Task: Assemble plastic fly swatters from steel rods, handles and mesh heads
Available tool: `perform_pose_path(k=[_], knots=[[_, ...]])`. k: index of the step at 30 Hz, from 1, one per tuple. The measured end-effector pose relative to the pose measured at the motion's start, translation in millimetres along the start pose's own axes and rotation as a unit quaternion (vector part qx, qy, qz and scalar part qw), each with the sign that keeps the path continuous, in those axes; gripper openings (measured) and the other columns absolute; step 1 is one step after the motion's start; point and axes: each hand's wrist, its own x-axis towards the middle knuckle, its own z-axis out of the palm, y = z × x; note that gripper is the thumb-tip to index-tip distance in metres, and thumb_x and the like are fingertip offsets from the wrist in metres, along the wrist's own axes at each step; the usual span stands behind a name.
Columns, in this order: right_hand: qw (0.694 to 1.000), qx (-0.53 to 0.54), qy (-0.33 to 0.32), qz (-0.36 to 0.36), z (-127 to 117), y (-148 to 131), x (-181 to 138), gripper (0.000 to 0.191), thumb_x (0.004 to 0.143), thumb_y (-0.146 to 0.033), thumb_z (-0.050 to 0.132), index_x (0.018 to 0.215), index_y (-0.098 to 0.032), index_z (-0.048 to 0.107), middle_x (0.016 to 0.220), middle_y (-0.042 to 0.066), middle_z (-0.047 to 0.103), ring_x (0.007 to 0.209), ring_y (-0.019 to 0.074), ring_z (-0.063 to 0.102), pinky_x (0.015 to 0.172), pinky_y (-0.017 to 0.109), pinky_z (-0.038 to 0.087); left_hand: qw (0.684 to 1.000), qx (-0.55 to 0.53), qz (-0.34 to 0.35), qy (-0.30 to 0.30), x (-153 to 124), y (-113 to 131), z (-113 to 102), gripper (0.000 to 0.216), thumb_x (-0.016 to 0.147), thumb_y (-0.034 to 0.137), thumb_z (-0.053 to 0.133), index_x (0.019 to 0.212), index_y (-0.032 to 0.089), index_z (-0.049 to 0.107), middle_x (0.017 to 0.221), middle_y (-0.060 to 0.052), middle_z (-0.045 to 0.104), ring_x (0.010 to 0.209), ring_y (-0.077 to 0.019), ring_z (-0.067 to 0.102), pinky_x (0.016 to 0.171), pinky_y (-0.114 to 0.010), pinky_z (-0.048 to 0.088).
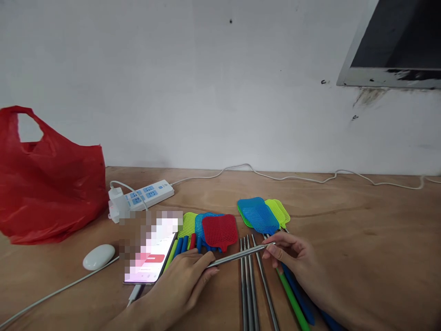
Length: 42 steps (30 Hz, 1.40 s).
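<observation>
Metal rod (237, 256) held over bench (365, 225), loose rods (249, 285) at its 5 o'clock. Left hand (188, 277) and right hand (292, 254) each pinching one end. Advise light fingertip grip, both ends steady.

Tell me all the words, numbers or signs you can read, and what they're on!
None can be read for sure.
Phone: rows of tiny writing and a red banner with pale marks, too blurred to read; part is pixelated.
Power strip: a small mark near the cord end, too small to read.
Red bag, red mesh piece, metal rod: no writing shows.
</observation>
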Motion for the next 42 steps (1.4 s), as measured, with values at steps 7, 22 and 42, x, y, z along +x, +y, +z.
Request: perform_pose_path(k=[7,22,42], knots=[[1.0,-0.016,0.003,-0.021,-1.9,2.3,-2.9,0.032,0.07,-0.049,0.083,0.077,-0.019,0.077,0.063,0.004,0.072,0.051,0.0123,0.059,0.043,0.02,0.048,0.999,0.035,0.033,0.021,1.8,3.8,1.5,0.043,0.11,0.034,0.015,0.084,0.022,0.047,0.071,-0.003,0.064,0.061,-0.0213,0.058,0.057,-0.029,0.037],[0.999,-0.015,0.002,-0.047,-1.9,1.8,-6.8,0.03,0.075,-0.049,0.08,0.08,-0.019,0.075,0.066,0.003,0.072,0.055,0.0137,0.061,0.047,0.022,0.051,0.998,0.033,0.043,0.019,0.8,4.9,4.1,0.032,0.106,0.024,0.026,0.081,0.022,0.046,0.068,-0.002,0.06,0.059,-0.0204,0.057,0.057,-0.03,0.038],[0.998,-0.04,-0.035,-0.024,3.3,2.5,-8.4,0.029,0.079,-0.05,0.076,0.082,-0.021,0.073,0.071,0.001,0.067,0.055,0.0115,0.057,0.048,0.021,0.045,0.997,-0.071,0.014,-0.014,3.6,7.9,-5.6,0.018,0.105,0.03,0.04,0.094,0.023,0.053,0.078,0.002,0.064,0.066,-0.0166,0.059,0.064,-0.026,0.039]])
